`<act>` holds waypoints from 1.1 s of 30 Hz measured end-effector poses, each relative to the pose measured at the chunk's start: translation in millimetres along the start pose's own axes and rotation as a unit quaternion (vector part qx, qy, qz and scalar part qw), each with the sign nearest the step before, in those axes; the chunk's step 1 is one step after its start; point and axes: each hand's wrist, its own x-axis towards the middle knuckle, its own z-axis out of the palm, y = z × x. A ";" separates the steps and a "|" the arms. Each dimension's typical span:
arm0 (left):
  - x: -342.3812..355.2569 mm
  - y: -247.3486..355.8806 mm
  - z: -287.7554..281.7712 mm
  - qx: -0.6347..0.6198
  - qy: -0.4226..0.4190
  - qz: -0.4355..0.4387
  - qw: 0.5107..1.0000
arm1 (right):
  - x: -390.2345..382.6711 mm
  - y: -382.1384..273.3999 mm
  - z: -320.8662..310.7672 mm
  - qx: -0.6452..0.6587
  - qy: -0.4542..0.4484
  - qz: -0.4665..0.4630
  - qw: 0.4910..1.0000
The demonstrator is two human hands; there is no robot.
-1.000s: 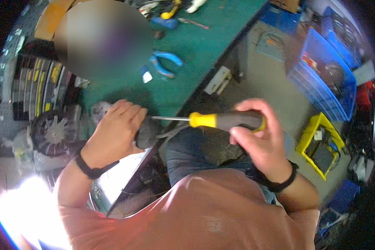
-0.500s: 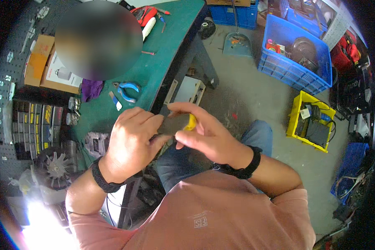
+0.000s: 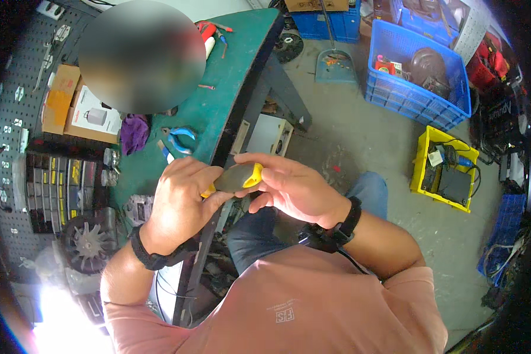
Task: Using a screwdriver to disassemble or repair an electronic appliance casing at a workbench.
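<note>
Between my hands is a small rounded object (image 3: 235, 179) with a flat dark grey face and yellow ends; its exact kind does not show. My left hand (image 3: 184, 190) pinches its left end between thumb and bent fingers. From the other side, my right hand (image 3: 301, 192) has its thumb and index finger at the yellow right end, its lower fingers curled loosely below. Both hands are above my lap, beside the edge of the green workbench (image 3: 215, 121). Blue-handled pliers (image 3: 180, 140) lie on the bench beyond my left hand, near a blue-and-white tool (image 3: 166, 152) partly behind it.
A purple cloth (image 3: 134, 133) and an opened cardboard box (image 3: 91, 115) sit farther back on the bench. Small-parts drawers (image 3: 59, 189) stand at the left. On the floor to the right are a blue crate (image 3: 416, 97), a yellow bin (image 3: 422, 177) and a dustpan (image 3: 336, 66).
The grey and yellow object has turned, so its grey face and both yellow ends now show. My right hand has shifted slightly, and the view has moved a little.
</note>
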 end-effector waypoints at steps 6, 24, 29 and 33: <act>-3.6 -7.4 9.8 -0.021 -0.008 0.039 0.999 | 0.3 -17.4 13.8 -0.103 0.114 0.101 0.983; -73.0 -100.7 -50.9 -0.056 -0.153 -0.106 0.981 | -0.7 -2.2 40.1 -0.499 0.153 -0.021 0.853; -94.7 -94.5 -30.9 0.034 -0.198 -0.107 0.974 | 4.6 0.8 35.6 -0.520 0.162 -0.012 0.838; -97.5 -102.9 -23.8 0.022 -0.217 -0.109 0.970 | 11.8 -5.1 32.0 -0.665 0.038 -0.142 0.732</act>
